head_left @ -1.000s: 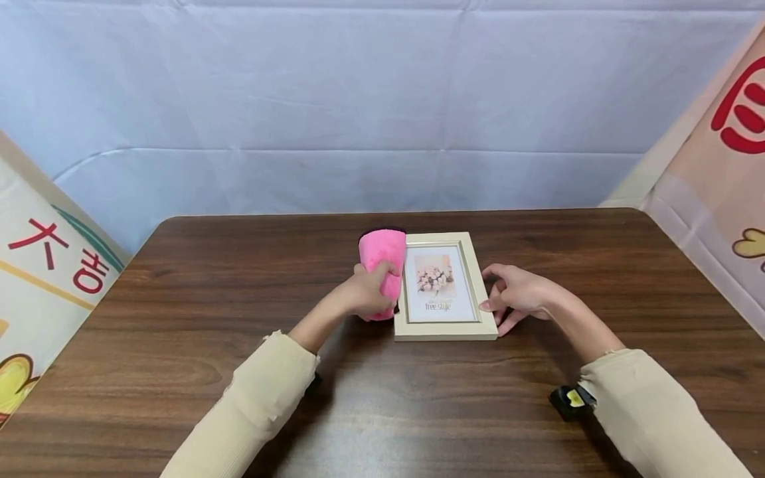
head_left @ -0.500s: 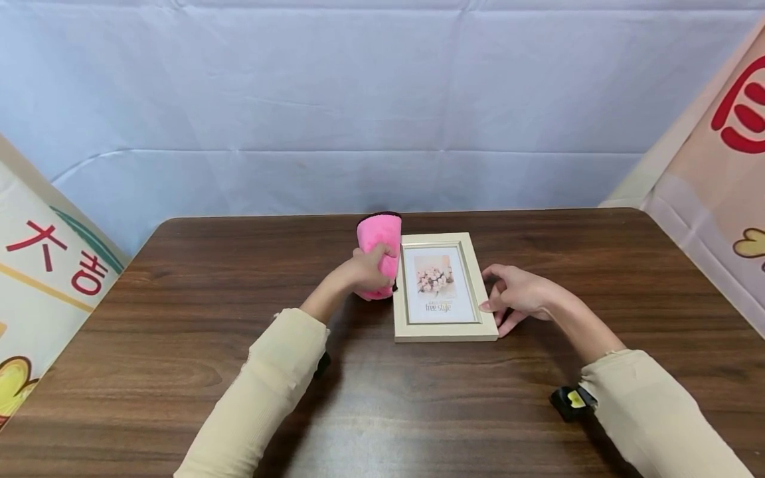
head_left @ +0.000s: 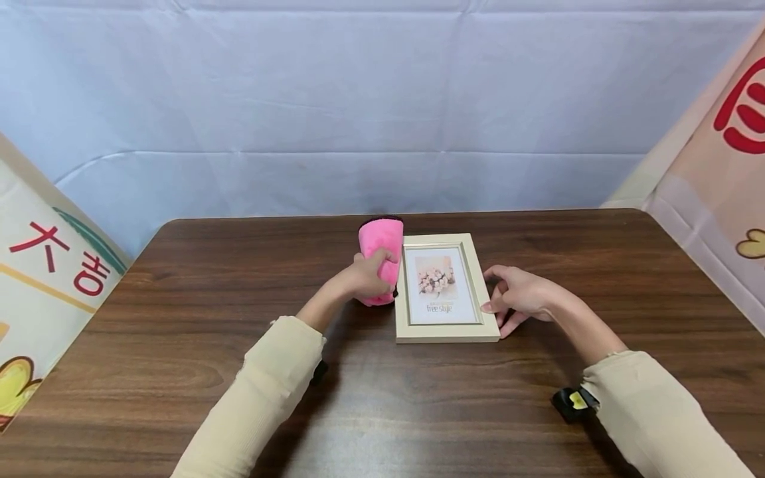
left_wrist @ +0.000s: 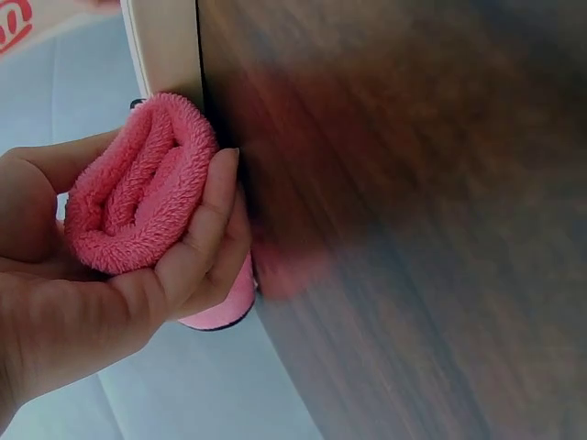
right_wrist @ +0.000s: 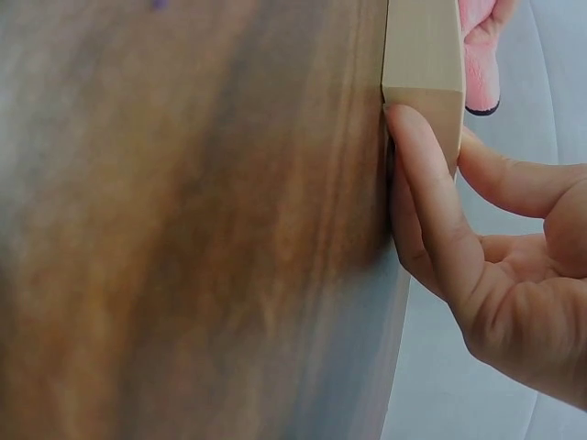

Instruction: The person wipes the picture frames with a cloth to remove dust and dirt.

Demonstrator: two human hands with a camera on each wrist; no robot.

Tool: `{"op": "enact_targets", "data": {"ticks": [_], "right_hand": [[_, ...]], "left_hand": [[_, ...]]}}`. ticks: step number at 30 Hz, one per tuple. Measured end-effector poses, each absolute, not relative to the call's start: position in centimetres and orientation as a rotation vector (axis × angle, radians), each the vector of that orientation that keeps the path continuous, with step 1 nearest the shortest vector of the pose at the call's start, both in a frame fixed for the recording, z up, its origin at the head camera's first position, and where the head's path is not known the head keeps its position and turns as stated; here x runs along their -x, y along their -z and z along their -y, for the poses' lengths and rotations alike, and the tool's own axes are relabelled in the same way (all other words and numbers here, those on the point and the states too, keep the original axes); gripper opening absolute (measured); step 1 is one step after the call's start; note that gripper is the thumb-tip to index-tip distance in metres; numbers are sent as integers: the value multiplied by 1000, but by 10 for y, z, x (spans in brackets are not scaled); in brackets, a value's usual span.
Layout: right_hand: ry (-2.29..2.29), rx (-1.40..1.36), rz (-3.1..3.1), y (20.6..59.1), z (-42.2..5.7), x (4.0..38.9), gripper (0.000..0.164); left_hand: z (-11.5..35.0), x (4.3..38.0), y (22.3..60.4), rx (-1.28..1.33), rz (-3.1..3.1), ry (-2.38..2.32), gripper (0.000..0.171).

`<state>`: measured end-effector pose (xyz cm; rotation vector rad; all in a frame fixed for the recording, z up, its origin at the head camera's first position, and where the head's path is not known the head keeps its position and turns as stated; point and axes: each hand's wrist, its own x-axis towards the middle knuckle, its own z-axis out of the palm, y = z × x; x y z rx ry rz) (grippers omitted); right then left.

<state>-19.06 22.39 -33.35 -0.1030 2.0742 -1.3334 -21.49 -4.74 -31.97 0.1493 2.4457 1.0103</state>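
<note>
My left hand [head_left: 366, 273] grips a folded pink towel [head_left: 382, 234] with dark edging. In the left wrist view, its fluffy layers show as a roll of pink towel [left_wrist: 138, 188], with the thumb and fingers curled round it. The towel lies along the left border of a cream picture frame [head_left: 447, 332], which rests face up on the table and bears a flower print with "free style" lettering. My right hand [head_left: 518, 292] pinches the frame's right side near its lower corner, thumb on top. The right wrist view shows fingers [right_wrist: 431, 183] against the frame's side.
The dark wood table [head_left: 382, 398] has its far edge just behind the towel and frame. A pale cloth backdrop [head_left: 299, 99] hangs beyond it, with printed cloths at left and right. A small black device [head_left: 570, 403] sits at my right sleeve.
My left hand with the towel moved away from me along the frame's left border, then came slightly back and right. The right hand and the frame stayed nearly still.
</note>
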Motion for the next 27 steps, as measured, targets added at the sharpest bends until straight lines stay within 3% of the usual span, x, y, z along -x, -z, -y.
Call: {"op": "enact_targets", "data": {"ticks": [18,27], "right_hand": [[1333,96,-2062,334,-225,190,60],[1335,115,-2055,332,-224,191,61]], "left_hand": [[52,157,318,-378,-2501,-918,40],[52,147,316,-419,-2540,-844,39]]}}
